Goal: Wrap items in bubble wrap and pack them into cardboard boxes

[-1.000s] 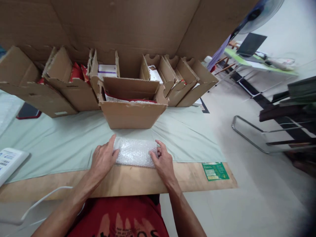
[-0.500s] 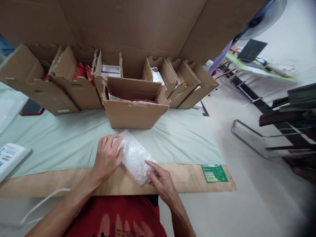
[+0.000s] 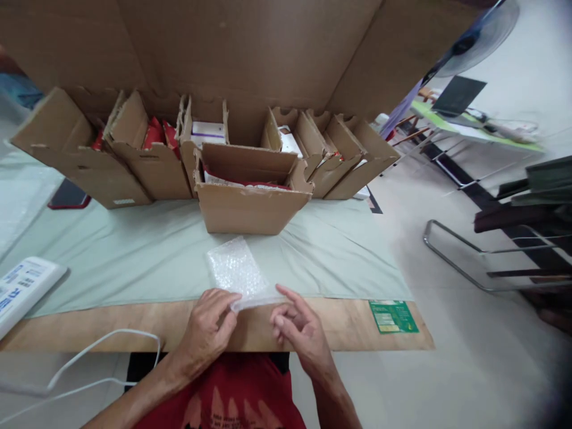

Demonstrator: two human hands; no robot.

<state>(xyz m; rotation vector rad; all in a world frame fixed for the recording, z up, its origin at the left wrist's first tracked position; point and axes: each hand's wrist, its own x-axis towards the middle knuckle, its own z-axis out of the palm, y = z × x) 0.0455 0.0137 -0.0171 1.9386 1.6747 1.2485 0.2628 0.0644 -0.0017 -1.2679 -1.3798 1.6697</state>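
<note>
A clear bubble wrap bag (image 3: 239,268) lies on the pale green cloth, its near edge lifted over the wooden table edge. My left hand (image 3: 212,319) pinches the near left corner of the bag between thumb and fingers. Just right of the bag is my right hand (image 3: 297,330), index finger stretched forward and the other fingers curled, with nothing visible in it. Beyond the bag stands a small cardboard bin (image 3: 252,208) with red and white packets inside.
Behind it, a row of cardboard bins (image 3: 152,173) holds red packets and white boxes. A phone (image 3: 69,195) and a white device with printed labels (image 3: 29,289) lie at the left. A white cable (image 3: 102,336) hangs off the table's front. A green card (image 3: 393,316) sits at the right edge.
My left hand has moved from the bag's far left side to its near left corner. My right hand has let go of the bag and shifted slightly right. The bag has turned and its near edge is raised.
</note>
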